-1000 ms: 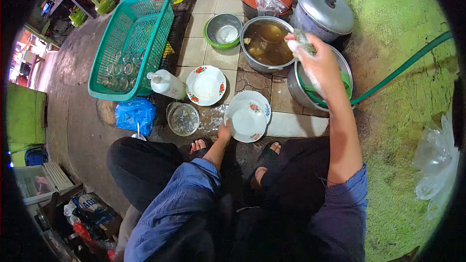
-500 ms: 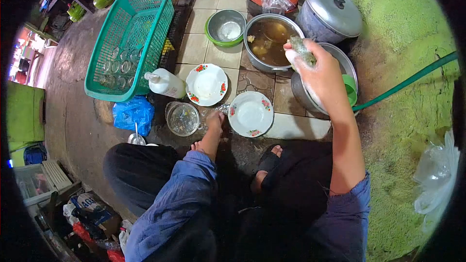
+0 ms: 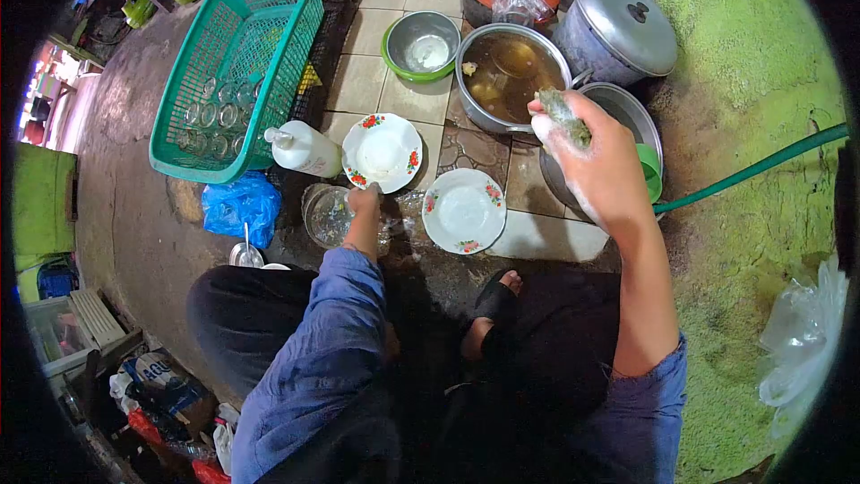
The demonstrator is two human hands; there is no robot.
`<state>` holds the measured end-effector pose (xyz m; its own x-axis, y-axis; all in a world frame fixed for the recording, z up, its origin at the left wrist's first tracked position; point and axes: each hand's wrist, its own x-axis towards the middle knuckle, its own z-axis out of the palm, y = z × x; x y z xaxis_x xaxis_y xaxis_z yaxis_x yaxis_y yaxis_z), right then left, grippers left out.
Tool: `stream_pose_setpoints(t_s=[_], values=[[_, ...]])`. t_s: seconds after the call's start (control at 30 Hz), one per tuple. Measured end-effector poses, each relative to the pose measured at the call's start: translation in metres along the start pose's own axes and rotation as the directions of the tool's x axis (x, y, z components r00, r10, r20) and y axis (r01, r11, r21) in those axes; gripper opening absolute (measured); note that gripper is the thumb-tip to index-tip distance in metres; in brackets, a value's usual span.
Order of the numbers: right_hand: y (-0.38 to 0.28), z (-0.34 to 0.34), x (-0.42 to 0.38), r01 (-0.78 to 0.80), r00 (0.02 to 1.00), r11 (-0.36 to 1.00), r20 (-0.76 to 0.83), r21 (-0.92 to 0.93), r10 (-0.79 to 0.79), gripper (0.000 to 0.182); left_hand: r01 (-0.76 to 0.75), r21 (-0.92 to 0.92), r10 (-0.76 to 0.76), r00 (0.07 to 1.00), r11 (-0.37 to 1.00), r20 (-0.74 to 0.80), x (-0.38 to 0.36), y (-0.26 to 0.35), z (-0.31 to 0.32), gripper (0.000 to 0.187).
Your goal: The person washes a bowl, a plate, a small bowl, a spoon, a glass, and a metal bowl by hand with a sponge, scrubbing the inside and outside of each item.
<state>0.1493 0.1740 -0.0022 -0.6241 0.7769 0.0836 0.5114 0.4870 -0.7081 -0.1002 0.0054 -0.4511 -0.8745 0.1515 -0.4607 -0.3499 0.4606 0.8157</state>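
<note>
My right hand (image 3: 609, 157) is raised near the pot of brownish water (image 3: 511, 123), its fingers closed round a greenish, foamy sponge (image 3: 566, 121). Suds cover part of the hand. My left hand (image 3: 364, 201) pinches the lower rim of a white flowered plate (image 3: 382, 154) lying on the tiles. Another flowered plate (image 3: 464, 211) lies to its right. Just left of my left hand is a clear glass bowl (image 3: 326, 216), partly behind the hand. A white pump bottle (image 3: 305, 151) stands beside the first plate.
A teal basket (image 3: 164, 139) with several glasses stands left, above a blue bag (image 3: 240, 208). Farther back are nested bowls (image 3: 421, 47) and a lidded pot (image 3: 624, 22). At right, a green scoop (image 3: 649, 170) sits in a metal pot, near a green hose (image 3: 761, 168).
My left hand has moved up and left, from between the plates to the upper plate's rim, and taken hold of it. My right hand has shifted slightly down and right with the sponge.
</note>
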Motion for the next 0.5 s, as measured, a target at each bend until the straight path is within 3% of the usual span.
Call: stream_pose_setpoints(t_s=[0.03,0.1,0.2,0.33,0.4,0.43,0.5], values=[[0.000,0.000,0.000,0.003,1.000,1.000,0.008,-0.008,-0.003,0.038,0.002,-0.002,-0.002,1.000,1.000,0.001,0.010,-0.010,0.000,0.033],[-0.003,-0.001,-0.001,0.005,1.000,1.000,0.015,-0.016,-0.005,0.038,-0.081,0.233,0.086,0.996,0.969,-0.013,0.020,-0.019,-0.002,0.039],[-0.006,-0.001,-0.002,-0.014,0.999,0.999,0.036,0.037,0.013,0.036,-0.021,0.332,0.043,0.997,0.943,-0.057,0.020,-0.023,0.004,0.041],[-0.006,0.000,-0.002,-0.002,1.000,1.000,0.031,0.021,0.001,0.034,-0.022,0.156,0.029,0.999,0.987,-0.043,0.035,-0.045,0.008,0.042],[-0.006,0.000,-0.003,-0.005,0.999,1.000,0.049,0.029,0.004,0.034,-0.067,0.348,0.092,0.994,0.935,-0.054,0.046,-0.055,0.005,0.038],[-0.005,0.001,-0.003,0.000,0.999,0.999,0.046,0.041,-0.001,0.035,-0.067,0.348,0.092,0.994,0.935,-0.056,0.033,-0.041,0.003,0.038],[-0.003,0.003,-0.003,0.005,0.999,0.999,0.042,0.053,-0.007,0.036,0.055,0.174,-0.035,0.992,0.983,-0.119,-0.008,0.005,-0.003,0.032]])
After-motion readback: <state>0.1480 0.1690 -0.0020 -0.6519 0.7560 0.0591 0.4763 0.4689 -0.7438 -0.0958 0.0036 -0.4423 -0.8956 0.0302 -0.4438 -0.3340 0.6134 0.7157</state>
